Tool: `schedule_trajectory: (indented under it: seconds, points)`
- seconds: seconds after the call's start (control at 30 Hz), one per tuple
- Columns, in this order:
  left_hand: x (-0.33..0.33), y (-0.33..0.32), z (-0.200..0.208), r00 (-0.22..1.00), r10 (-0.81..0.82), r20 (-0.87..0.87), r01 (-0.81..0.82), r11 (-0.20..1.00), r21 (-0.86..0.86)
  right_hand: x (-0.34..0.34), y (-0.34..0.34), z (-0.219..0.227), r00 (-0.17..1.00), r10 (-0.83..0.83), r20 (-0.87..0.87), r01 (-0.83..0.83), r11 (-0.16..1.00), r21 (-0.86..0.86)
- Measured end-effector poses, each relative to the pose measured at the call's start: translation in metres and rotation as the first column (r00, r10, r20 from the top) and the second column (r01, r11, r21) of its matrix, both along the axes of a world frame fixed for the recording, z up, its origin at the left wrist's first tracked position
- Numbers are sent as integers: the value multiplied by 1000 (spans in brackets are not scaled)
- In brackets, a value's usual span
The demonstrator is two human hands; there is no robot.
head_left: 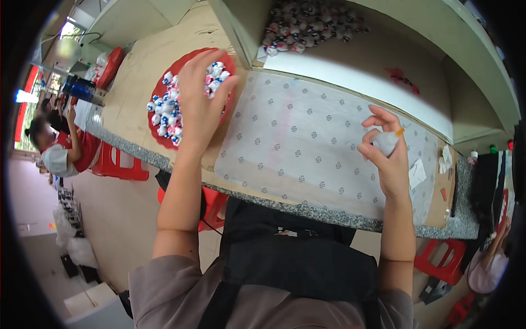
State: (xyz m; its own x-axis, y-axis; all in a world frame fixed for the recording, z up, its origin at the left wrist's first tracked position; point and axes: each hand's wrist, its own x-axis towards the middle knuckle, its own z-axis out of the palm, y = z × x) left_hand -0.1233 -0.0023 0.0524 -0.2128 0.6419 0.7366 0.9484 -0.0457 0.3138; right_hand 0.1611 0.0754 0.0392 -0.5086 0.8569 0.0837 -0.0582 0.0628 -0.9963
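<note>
My left hand (201, 90) is over a red scalloped plate (155, 130) at the left of the table, its thumb spread from the other fingers and nothing visible in its grasp. Small white figurines (167, 112) with blue and pink parts are heaped on that plate, some of them hidden beneath the hand. To the right, above the patterned white sheet (296, 137), my right hand (390, 153) is closed around a small whitish squeeze bottle (386, 142). The orange nozzle of the bottle points up and to the right.
Many similar figurines (307, 27) lie in a cubby at the back, with a red cluster (402, 79) farther right. A white scrap (417, 173) rests on the sheet. Red stools (444, 260) stand below the table; a co-worker (63, 148) sits far left.
</note>
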Motion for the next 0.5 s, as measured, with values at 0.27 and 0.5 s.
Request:
schedule_trajectory:
  seconds: [0.27,0.5]
  points:
    - [67,239,-65,904,-47,-426,-13,991,-136,-3,5,-11,1000,12,-11,-12,1000,-19]
    - [92,240,-70,924,-327,-196,265,920,-287,23,15,-7,971,-71,-229,63,997,-43]
